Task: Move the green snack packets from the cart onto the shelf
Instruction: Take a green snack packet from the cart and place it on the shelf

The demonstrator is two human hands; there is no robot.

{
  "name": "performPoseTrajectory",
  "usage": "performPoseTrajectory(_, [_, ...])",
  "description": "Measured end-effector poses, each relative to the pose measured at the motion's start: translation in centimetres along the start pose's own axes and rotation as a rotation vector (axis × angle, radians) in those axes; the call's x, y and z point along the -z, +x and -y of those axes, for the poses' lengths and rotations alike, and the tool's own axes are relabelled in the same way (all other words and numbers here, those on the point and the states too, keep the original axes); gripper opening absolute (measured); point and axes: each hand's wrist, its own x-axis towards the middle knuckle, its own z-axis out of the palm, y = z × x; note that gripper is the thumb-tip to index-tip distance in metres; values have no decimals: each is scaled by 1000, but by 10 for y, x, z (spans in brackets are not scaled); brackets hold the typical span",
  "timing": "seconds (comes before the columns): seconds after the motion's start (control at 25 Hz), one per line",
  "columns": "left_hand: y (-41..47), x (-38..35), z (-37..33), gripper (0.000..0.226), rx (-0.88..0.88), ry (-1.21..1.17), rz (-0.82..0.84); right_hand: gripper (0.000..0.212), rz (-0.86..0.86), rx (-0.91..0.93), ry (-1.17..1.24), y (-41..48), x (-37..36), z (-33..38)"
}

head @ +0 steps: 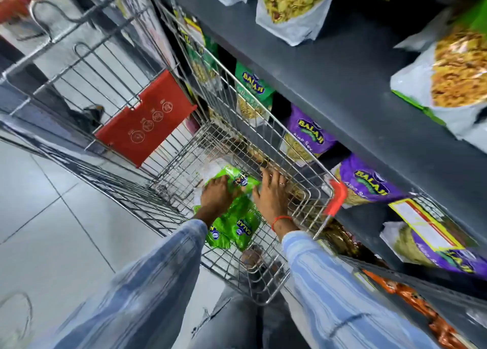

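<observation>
The left hand [217,195] lies fingers-down, curled over the top of the green packets [234,217]; the right hand [271,190] is spread flat just beside it, its fingertips against the wire side (whether it grips anything I cannot tell). The packets lie in a loose pile on the cart [290,127] floor, under both hands. Slick film will likely slide, so gather the pile from both sides, lift clear of the cart's rim, then turn to the shelf [342,66] beside the cart.
</observation>
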Motion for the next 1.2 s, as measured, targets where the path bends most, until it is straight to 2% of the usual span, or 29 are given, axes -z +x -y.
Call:
performPoseTrajectory(0.08, [7, -15, 5, 77, 1, 104, 106, 59, 235, -37, -21, 11, -18, -5])
performPoseTrajectory(0.16, [11, -29, 11, 80, 31, 134, 127, 58, 404, -41, -54, 22, -36, -18])
performPoseTrajectory(0.24, [15, -32, 15, 70, 47, 160, 141, 57, 427, -34, -9, 30, -44, -25])
performPoseTrajectory(0.36, [14, -24, 15, 34, 21, 222, 107, 62, 440, -37, 86, 29, -49, -31])
performPoseTrajectory(0.52, [8, 23, 9, 26, 71, 20, -138, 78, 481, -186, 437, 31, -36, -29])
performPoseTrajectory(0.56, [8, 42, 7, 27, 36, -35, -170, 80, 494, -204, 552, 34, -30, -27])
performPoseTrajectory(0.64, [4, 79, -4, 29, -143, -169, -174, 84, 560, -190, 723, 35, -4, -17])
performPoseTrajectory(0.76, [-15, 123, -33, 31, -416, -339, -134, 69, 606, -72, 726, 31, 46, -9])
performPoseTrajectory(0.88, [-41, 160, -68, 24, -517, -567, -200, 52, 474, -22, 872, 13, 101, 1])
performPoseTrajectory(0.96, [-55, 176, -83, 44, -533, -770, -245, 46, 361, 1, 885, 1, 126, 4])
performPoseTrajectory(1.04, [-57, 173, -89, 72, -529, -924, -144, 40, 229, -3, 865, -8, 155, 7])
performPoseTrajectory(1.12, [-49, 165, -104, 82, -550, -789, -50, 33, 3, -41, 850, -9, 188, 8])
performPoseTrajectory(1.16, [-40, 160, -115, 80, -564, -687, -46, 34, -115, -89, 833, -5, 204, 7])
performPoseTrajectory(1.2, [-34, 158, -131, 74, -585, -628, -59, 45, -210, -132, 800, 2, 217, 5])
